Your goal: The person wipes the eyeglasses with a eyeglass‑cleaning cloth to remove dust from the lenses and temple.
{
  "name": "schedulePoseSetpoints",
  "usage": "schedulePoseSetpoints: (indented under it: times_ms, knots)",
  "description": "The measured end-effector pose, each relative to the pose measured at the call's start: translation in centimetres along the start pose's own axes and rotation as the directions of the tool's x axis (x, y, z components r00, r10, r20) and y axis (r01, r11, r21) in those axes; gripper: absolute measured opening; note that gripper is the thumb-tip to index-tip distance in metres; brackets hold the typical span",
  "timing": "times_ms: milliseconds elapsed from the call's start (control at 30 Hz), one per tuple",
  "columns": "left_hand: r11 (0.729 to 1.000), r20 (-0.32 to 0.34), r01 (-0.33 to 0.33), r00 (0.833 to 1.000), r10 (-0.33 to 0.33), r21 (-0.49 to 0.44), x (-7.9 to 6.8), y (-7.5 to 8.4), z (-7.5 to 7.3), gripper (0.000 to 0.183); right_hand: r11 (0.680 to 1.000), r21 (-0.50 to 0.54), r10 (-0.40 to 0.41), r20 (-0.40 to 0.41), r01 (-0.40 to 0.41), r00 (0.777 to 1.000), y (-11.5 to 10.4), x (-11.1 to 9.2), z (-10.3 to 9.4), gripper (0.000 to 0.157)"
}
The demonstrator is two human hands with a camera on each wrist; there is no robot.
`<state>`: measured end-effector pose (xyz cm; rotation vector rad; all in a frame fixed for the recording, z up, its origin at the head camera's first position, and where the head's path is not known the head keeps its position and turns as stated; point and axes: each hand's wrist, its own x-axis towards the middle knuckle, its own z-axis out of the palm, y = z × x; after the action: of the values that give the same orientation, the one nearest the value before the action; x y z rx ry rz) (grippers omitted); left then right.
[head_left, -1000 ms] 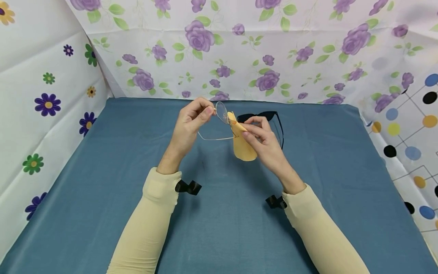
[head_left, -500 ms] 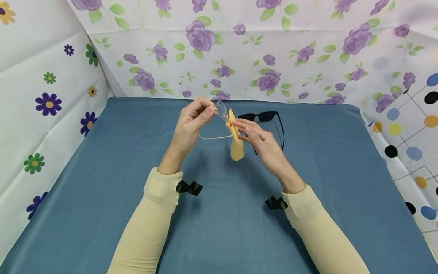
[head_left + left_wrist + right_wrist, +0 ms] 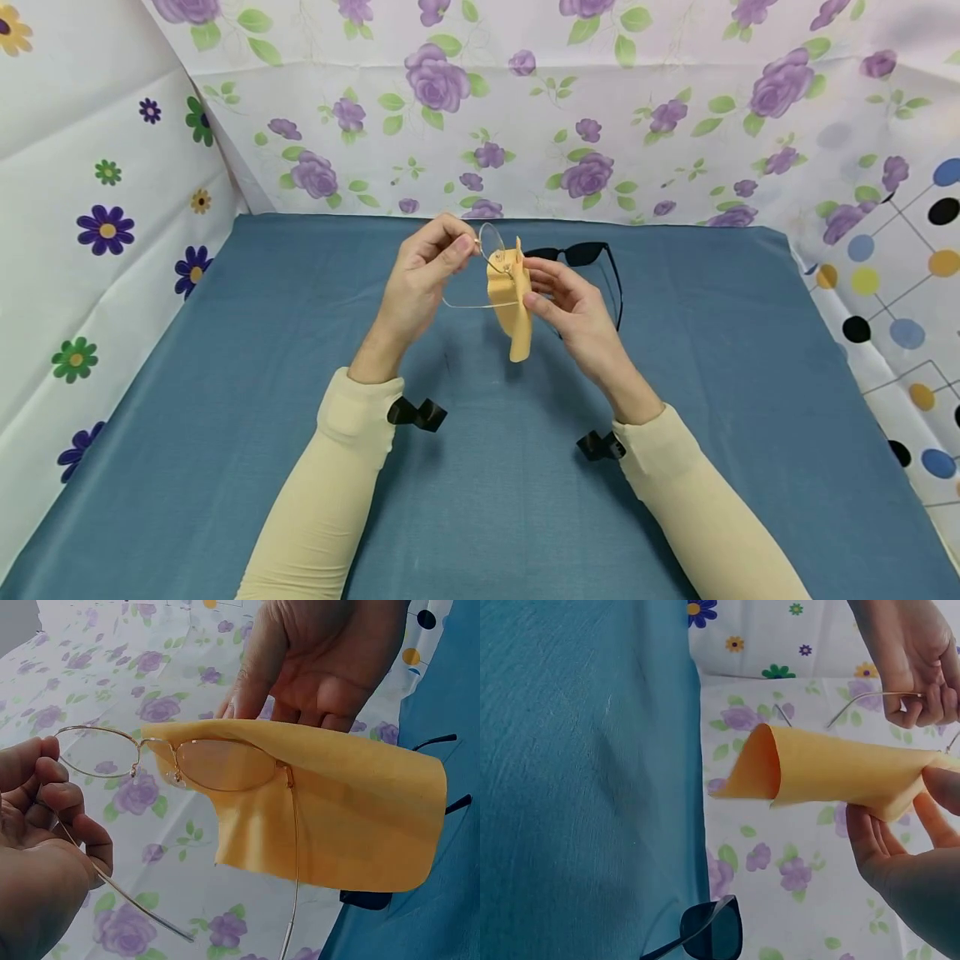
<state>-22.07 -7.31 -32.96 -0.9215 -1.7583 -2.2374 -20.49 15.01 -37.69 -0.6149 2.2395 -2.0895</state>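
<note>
My left hand [image 3: 427,271] pinches thin gold-rimmed eyeglasses [image 3: 226,766] by the outer end of one lens rim, above the table. Their temples hang down, unfolded. A yellow cleaning cloth [image 3: 360,825] lies behind the other lens, seen through it in the left wrist view, and drapes off to the side. My right hand [image 3: 573,308] holds this cloth between thumb and fingers, near the lens. In the right wrist view the cloth [image 3: 832,765] is curled over and hides most of the eyeglasses.
Black sunglasses [image 3: 585,254] rest on the blue tablecloth [image 3: 495,483], behind the right hand, with their temples open. Flower-printed sheets [image 3: 525,108] hang at the back and left; a dotted sheet [image 3: 903,333] hangs on the right.
The right hand has shifted its hold on the cloth. The cloth turned from hanging broad, to edge-on, to spread behind the lens toward the left. The left hand barely moved.
</note>
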Motion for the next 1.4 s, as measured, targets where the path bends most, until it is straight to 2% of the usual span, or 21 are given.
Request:
schedulePoseSetpoints:
  times_ms: [133, 300, 433, 600, 733, 800, 933, 1067, 1400]
  knots:
    - [1.000, -0.001, -0.004, 1.000, 0.004, 0.003, 0.1, -0.1, -0.2, 0.026, 1.000, -0.007, -0.005, -0.041, 0.005, 0.999, -0.1, 0.0, 0.0, 0.046]
    - [0.999, -0.014, 0.013, 1.000, -0.013, 0.037, 0.2, -0.2, -0.8, 0.023, 0.998, 0.070, 0.008, -0.097, -0.001, 0.995, -0.4, 0.1, -0.1, 0.045]
    - [0.996, 0.007, 0.043, 0.999, -0.044, 0.074, 0.1, -0.2, -1.3, 0.020, 0.996, 0.090, 0.023, -0.143, -0.010, 0.989, -0.6, 0.0, -0.2, 0.042]
    - [0.983, 0.039, 0.054, 0.997, -0.062, 0.173, 0.2, -0.2, -1.9, 0.017, 0.990, 0.144, 0.026, -0.193, 0.003, 0.981, -0.7, 0.1, -0.5, 0.036]
    - [0.967, 0.033, 0.062, 0.997, -0.072, 0.246, 0.2, -0.1, -2.2, 0.018, 0.983, 0.182, 0.017, -0.208, 0.022, 0.978, -0.7, 0.2, -0.7, 0.031]
    - [0.964, 0.030, 0.073, 0.996, -0.083, 0.257, 0.2, -0.1, -2.3, 0.019, 0.987, 0.161, 0.021, -0.199, 0.012, 0.980, -0.8, 0.1, -0.7, 0.033]
    - [0.958, 0.034, 0.092, 0.994, -0.105, 0.272, 0.2, -0.3, -2.2, 0.020, 0.999, 0.035, 0.025, -0.144, -0.020, 0.989, -0.9, 0.0, -0.6, 0.038]
    - [0.956, 0.049, 0.094, 0.992, -0.112, 0.278, 0.2, -0.5, -1.9, 0.018, 0.997, -0.066, 0.021, -0.088, -0.027, 0.996, -1.1, -0.2, -0.3, 0.040]
    - [0.954, 0.063, 0.095, 0.991, -0.117, 0.284, 0.1, -0.4, -1.7, 0.017, 0.989, -0.109, 0.093, -0.026, -0.095, 0.995, -1.0, -0.2, 0.4, 0.033]
